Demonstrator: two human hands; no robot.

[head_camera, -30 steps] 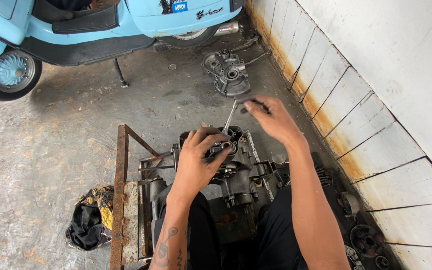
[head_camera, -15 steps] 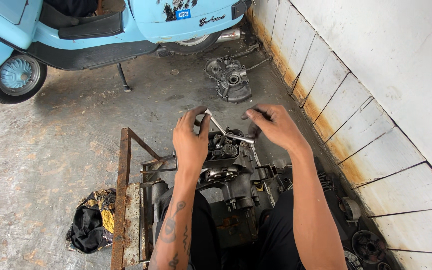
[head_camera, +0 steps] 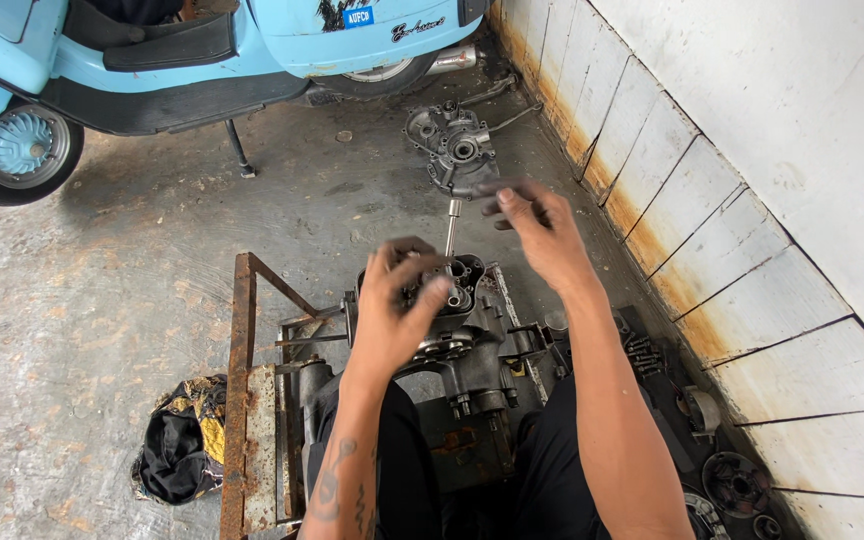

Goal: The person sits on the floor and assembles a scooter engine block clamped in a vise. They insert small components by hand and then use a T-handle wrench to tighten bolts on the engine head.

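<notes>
Head view: 1 engine block (head_camera: 462,345) sits on a rusty metal stand (head_camera: 244,400) between the person's knees. Left hand (head_camera: 402,305) rests on the block's top, fingers curled around the lower end of a metal rod tool (head_camera: 451,235) that stands upright from the housing. Right hand (head_camera: 537,225) hovers just beside the rod's upper end, fingers loosely spread, holding nothing discernible; motion blur limits detail. Detached engine cover (head_camera: 455,150) lies on the concrete floor (head_camera: 102,270) beyond. Crumpled rag (head_camera: 180,440) lies left of the stand. Light-blue scooter (head_camera: 152,50) stands behind.
</notes>
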